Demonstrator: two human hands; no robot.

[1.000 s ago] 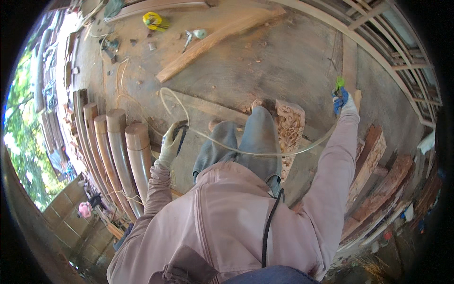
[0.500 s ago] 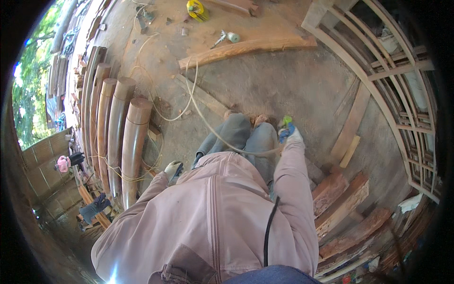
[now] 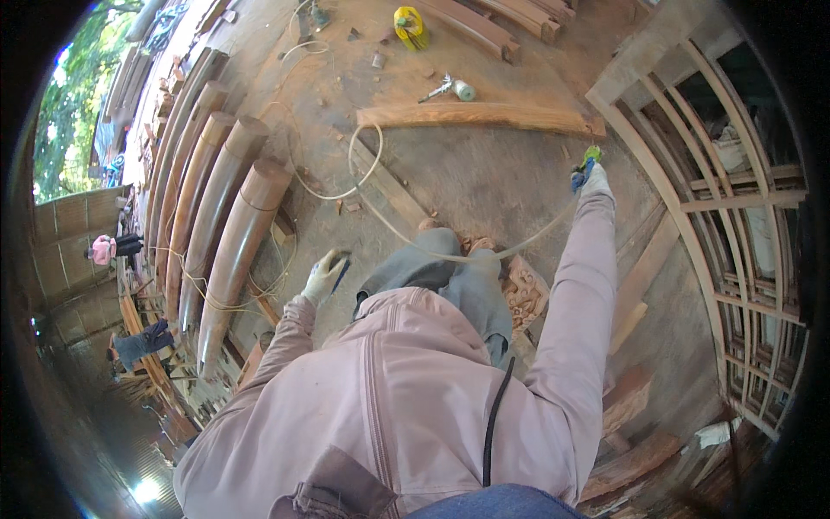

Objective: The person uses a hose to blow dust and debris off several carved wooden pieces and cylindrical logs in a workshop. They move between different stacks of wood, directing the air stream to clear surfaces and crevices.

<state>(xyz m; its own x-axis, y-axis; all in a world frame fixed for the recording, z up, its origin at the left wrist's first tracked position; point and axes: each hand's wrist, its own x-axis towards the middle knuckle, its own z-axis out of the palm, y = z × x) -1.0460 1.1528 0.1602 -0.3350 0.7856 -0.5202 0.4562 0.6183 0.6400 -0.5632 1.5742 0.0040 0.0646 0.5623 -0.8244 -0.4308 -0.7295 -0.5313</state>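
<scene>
Near the right end of a long, rough wooden beam [image 3: 484, 115], my gloved right hand [image 3: 593, 179] reaches far out. It is closed around a small green hand tool [image 3: 592, 154], whose exact kind I cannot make out. A pale hose [image 3: 540, 233] runs from that hand, across my knees and off to the left in a loop. My left hand [image 3: 323, 275], in a white glove with a dark inner side, hovers beside my left knee with its fingers apart. By my right knee lies a carved wooden piece [image 3: 523, 292], partly covered by my leg.
Several thick polished posts [image 3: 248, 212] lie side by side at left. A slatted wooden frame [image 3: 692, 205] stands at right. Beyond the beam are a spray gun [image 3: 458, 88] and a yellow container [image 3: 410, 28]. Two people [image 3: 143, 344], [image 3: 105, 250] are far left.
My right hand has swung forward and right with the green tool, drawing the hose along. My left hand has lifted forward. The carved piece has come into view as my view shifted.
</scene>
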